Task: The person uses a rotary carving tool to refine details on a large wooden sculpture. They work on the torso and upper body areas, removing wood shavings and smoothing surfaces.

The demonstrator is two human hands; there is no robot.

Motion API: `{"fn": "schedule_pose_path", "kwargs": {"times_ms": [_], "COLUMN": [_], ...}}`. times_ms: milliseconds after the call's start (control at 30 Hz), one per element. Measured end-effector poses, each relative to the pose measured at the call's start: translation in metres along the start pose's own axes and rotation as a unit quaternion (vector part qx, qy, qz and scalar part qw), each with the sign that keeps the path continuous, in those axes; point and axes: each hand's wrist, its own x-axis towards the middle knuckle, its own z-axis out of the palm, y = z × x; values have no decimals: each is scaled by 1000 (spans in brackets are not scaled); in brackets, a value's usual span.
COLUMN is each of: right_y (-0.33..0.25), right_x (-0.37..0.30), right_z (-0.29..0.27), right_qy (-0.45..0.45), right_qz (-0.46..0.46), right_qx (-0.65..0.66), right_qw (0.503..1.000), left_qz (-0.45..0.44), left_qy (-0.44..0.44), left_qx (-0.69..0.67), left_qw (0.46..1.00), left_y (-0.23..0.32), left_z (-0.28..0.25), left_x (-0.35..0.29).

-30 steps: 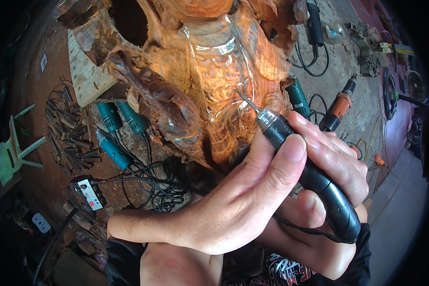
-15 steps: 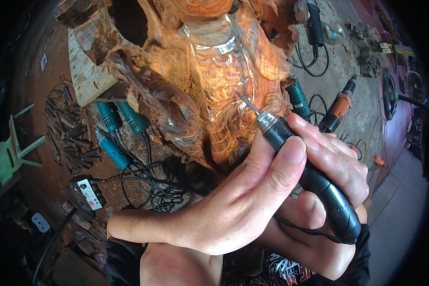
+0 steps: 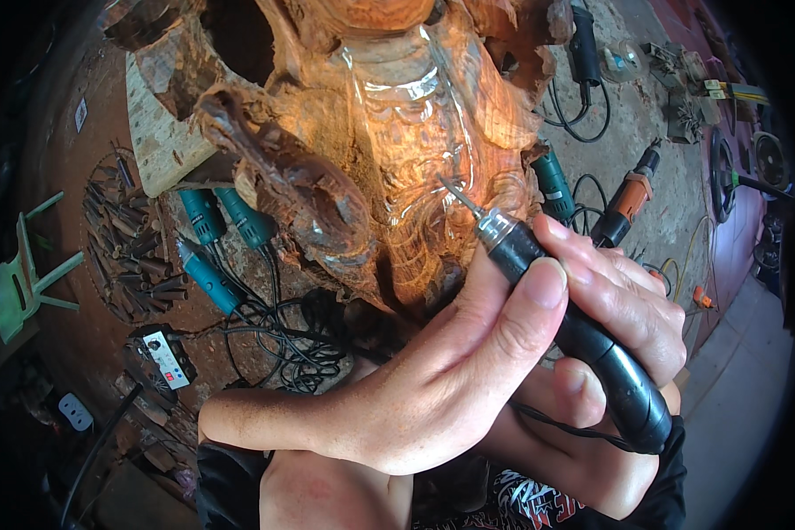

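A black rotary carving handpiece (image 3: 596,349) lies slantwise across my two hands, its silver collar and thin bit pointing up and left. My right hand (image 3: 632,305) wraps its fingers round the body from the right. From the left, my left hand (image 3: 442,384) reaches across and presses its thumb on the handpiece near the collar; its fingers are mostly hidden behind the tool. The bit's tip meets the glossy middle of a large reddish-brown wood carving (image 3: 415,150). Curved grooves and ridges run over this carving, and fine wood dust lies in its hollows.
Teal power tools (image 3: 208,278) with tangled black cords (image 3: 300,353) lie left of the carving. Further left are a ring of dark bits (image 3: 137,256), a pale green chair (image 3: 13,291) and a control box (image 3: 165,360). An orange-and-black tool (image 3: 625,199) lies to the right.
Both hands keep their hold, and the handpiece has shifted only a trace, its bit staying at about the same spot on the carving.
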Motion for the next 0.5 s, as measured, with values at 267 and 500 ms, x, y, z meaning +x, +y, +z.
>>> {"fn": "schedule_pose_path", "kwargs": {"times_ms": [267,500], "right_y": [1,0], "right_x": [-2,2], "right_z": [5,3], "right_qy": [22,-6], "right_qz": [-2,14], "right_qx": [2,-3], "right_qw": [1000,1000], "left_qz": [19,-16], "left_qy": [-11,39], "left_qx": [-95,-131], "left_qw": [995,990], "left_y": [-3,4], "left_z": [5,8], "left_x": [2,-2]}}
